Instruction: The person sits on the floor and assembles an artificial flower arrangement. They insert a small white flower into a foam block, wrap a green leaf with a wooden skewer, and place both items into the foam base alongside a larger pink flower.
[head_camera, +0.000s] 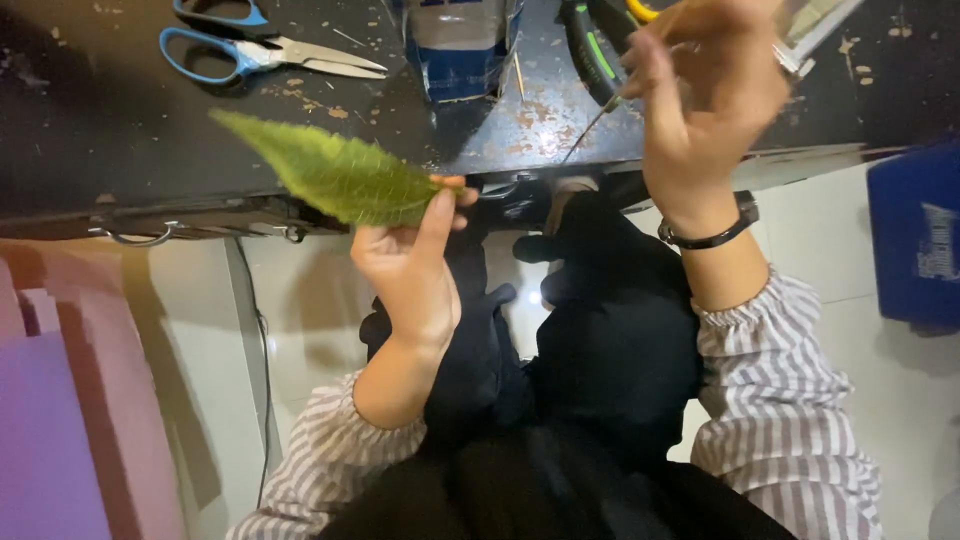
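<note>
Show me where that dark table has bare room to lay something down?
Bare patch: the dark worn tabletop below the blue-handled scissors, left of the green leaf in the left hand. Crowded: around the blue-and-white carton and the right hand.

Dim indoor light, dark shadowed foreground, soft blur throughout, pale floor brighter.

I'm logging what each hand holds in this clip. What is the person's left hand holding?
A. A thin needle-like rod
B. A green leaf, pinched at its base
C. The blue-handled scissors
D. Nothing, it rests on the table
B: the left hand pinches the wide end of the green leaf between thumb and fingers, while the blue-handled scissors lie untouched on the dark table.
</note>
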